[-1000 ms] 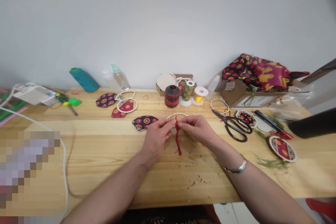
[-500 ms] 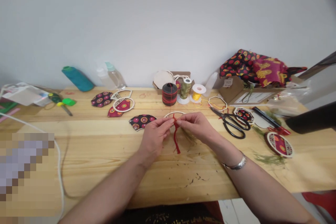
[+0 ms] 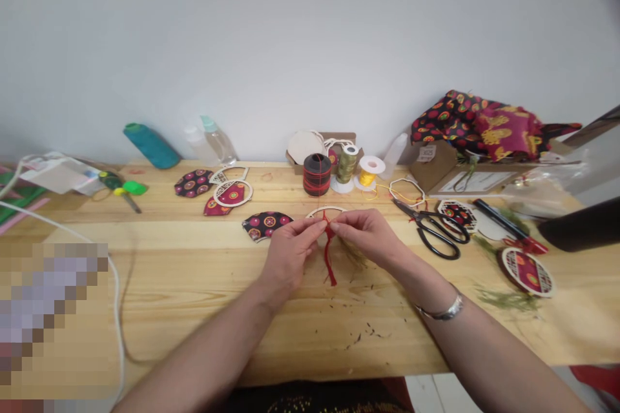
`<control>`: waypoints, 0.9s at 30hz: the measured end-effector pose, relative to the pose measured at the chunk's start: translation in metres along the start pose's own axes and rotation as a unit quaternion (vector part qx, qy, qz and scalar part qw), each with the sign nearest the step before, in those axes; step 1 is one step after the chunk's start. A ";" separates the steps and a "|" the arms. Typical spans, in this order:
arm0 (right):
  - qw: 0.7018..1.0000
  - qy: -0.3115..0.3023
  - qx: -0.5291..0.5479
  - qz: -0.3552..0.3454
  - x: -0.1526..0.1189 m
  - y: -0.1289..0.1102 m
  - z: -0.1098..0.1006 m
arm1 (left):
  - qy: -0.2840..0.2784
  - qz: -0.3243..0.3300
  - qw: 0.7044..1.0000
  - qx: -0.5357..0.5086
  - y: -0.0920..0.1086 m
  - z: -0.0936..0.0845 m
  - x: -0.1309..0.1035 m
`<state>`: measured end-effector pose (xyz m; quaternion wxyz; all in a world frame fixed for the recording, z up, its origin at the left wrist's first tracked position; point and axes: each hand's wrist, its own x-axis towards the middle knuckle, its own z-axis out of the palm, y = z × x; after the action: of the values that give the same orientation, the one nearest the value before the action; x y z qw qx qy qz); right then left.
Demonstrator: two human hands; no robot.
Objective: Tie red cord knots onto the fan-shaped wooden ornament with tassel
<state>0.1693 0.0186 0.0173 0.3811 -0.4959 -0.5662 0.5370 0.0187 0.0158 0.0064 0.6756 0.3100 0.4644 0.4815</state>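
Observation:
Over the middle of the table my left hand [image 3: 293,246] and my right hand [image 3: 371,235] meet with fingertips pinched on a red cord [image 3: 330,261]. Its doubled tail hangs down between them. Just behind my fingertips shows the upper arc of a pale round frame [image 3: 325,210]; the rest of it is hidden by my hands. A fan-shaped patterned fabric piece [image 3: 266,226] lies left of my left hand. Behind the frame stands a spool of dark and red thread [image 3: 316,175], a thin red strand running over its front.
Black-handled scissors [image 3: 438,232] lie right of my right hand, near a round framed ornament [image 3: 527,272]. At the back are a green spool [image 3: 346,166], a yellow spool [image 3: 369,174] and a cardboard box [image 3: 448,171] with patterned cloth. A white cable [image 3: 115,297] crosses the left side.
The whole view has shifted slightly, so things appear a little further right. My hands keep their pinch on the red cord with hardly any change.

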 end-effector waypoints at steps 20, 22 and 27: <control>1.000 -0.002 -0.028 0.011 0.001 0.002 0.001 | 0.020 0.004 1.000 0.008 0.000 0.000 0.000; 1.000 -0.003 -0.024 0.015 0.001 0.002 0.001 | 0.020 0.004 1.000 0.008 0.000 -0.001 0.000; 0.999 -0.001 -0.020 0.025 0.001 0.001 0.000 | 0.013 0.006 1.000 0.003 0.000 -0.001 0.001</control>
<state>0.1689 0.0192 0.0161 0.3567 -0.5170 -0.5648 0.5353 0.0178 0.0164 0.0058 0.6655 0.3083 0.4726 0.4886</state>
